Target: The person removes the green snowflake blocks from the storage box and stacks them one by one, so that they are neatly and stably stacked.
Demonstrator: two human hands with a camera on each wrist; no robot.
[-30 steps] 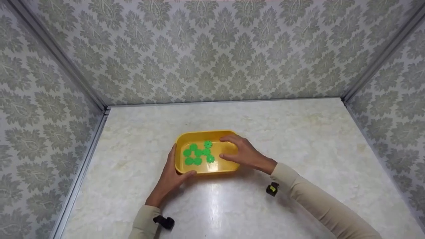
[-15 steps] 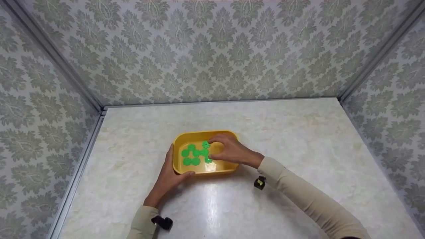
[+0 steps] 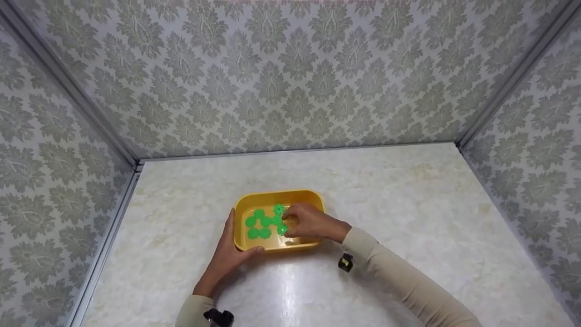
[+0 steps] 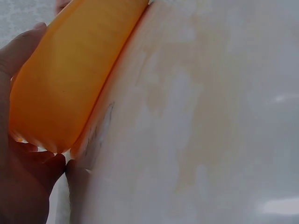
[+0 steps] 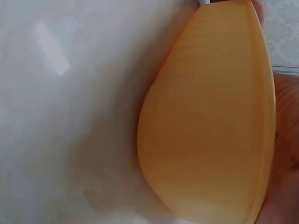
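In the head view, a yellow plastic basin with rounded corners (image 3: 277, 198) stands upright on a pale, marble-patterned desk (image 3: 386, 190). Green plastic discs with toothed edges (image 3: 265, 221) lie inside it, in the left and middle part, several of them touching. The left hand (image 3: 228, 254) grips the left end, its thumb at the near rim. The right hand (image 3: 313, 223) reaches inside over the right part, fingers bent and thumb apart from them, beside the rightmost discs; whether it pinches any cannot be told.

In the left wrist view, the left thumb rests against the basin's wall, with other fingers at its corner.

In the right wrist view, the basin's outer wall hides most of the right hand.
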